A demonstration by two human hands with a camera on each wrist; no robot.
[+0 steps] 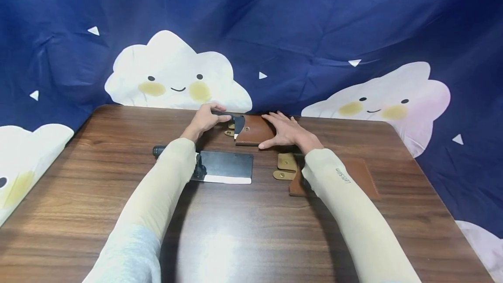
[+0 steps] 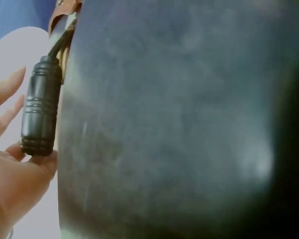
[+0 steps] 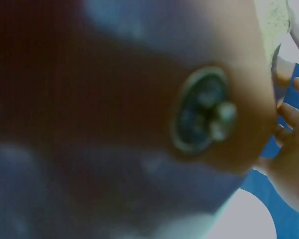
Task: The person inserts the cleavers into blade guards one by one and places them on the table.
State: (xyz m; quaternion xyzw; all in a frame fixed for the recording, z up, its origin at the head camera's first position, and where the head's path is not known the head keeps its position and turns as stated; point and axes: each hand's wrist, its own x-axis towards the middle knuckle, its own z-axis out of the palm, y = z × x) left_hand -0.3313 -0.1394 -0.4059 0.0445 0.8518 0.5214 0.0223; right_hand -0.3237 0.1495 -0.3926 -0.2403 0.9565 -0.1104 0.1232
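At the far edge of the table, a cleaver with a dark blade (image 1: pixel 239 125) sits partly inside a brown leather sheath (image 1: pixel 255 130). My left hand (image 1: pixel 205 120) is at the cleaver's black ringed handle (image 2: pixel 40 107); its fingers are extended and the thumb is close to the handle's end. Over the sheath's right end, my right hand (image 1: pixel 287 129) spreads its fingers, thumb by the near edge. Whether it presses the leather is unclear. A second cleaver (image 1: pixel 228 165) lies bare under the left forearm, which covers part of its handle.
A second brown sheath (image 1: pixel 361 174) with tan snap straps lies partly under the right forearm. Its metal snap (image 3: pixel 202 109) looms large in the right wrist view. Behind the wooden table (image 1: pixel 243 230) hangs a blue curtain (image 1: pixel 298 21) with cloud prints.
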